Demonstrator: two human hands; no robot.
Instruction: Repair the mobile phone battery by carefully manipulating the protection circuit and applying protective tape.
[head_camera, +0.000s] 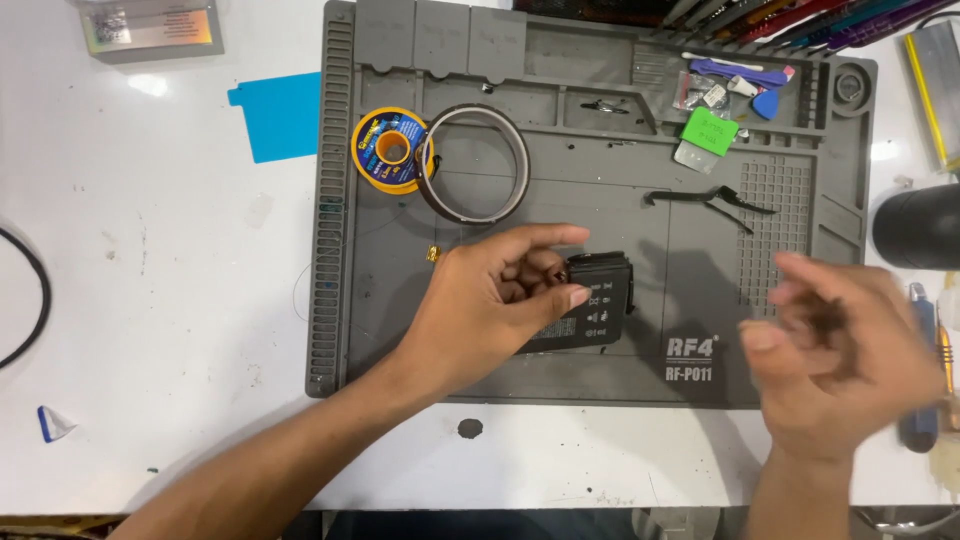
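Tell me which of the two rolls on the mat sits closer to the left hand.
The large brown tape ring, just above the left hand. The smaller yellow spool sits farther out, toward the mat's left edge.

light: bright, overhead | glare: white table (180, 300) | blur: right hand (840, 350) motion-smeared | left hand (490, 305) sharp

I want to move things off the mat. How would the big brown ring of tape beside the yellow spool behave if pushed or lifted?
The brown tape ring lies flat on the grey work mat, so it would probably slide, not roll. It looks thin-walled and hollow, so likely light and a little squashable. Stood on edge, it would probably roll.
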